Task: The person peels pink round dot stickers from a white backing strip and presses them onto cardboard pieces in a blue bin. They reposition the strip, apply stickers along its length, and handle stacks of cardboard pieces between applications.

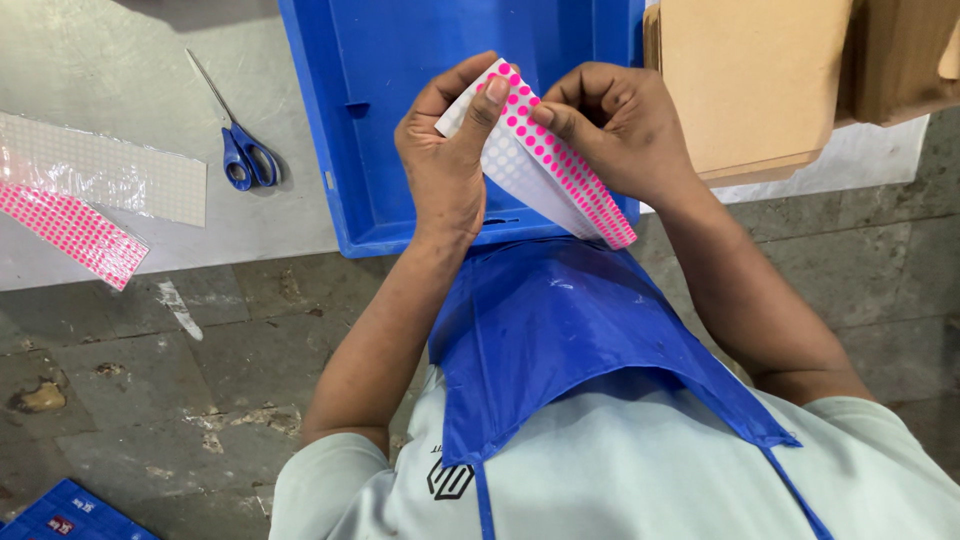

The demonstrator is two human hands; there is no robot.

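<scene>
Tabletop (120,60), grey and scuffed, runs along the far side, above a stained stone floor (150,380). On it I see a blue tray (400,60), blue-handled scissors (245,155) to its left, spare dotted strips (75,225) far left and cardboard (750,80) on the right. My left hand (445,160) and right hand (615,125) both pinch the sticker sheet (560,165) over the tray's near rim; pink dots cover one layer, the other is peeled white.
</scene>
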